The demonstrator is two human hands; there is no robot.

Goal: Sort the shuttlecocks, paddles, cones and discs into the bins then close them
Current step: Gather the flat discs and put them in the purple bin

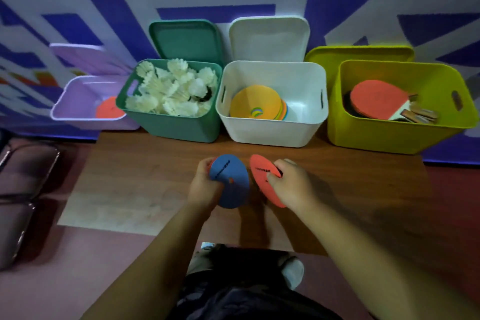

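L hand (205, 184) clamps blue disc (230, 182); R hand (291, 184) clamps red disc (262, 179). Risk: misfiled w/ cones in white bin (270, 132), not lilac bin (78, 112).

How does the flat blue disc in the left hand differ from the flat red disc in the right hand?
The flat blue disc faces the camera almost fully, while the flat red disc is tilted, so it looks narrower. The left hand grips the blue one, the right hand the red one. Both are round, with dark print.
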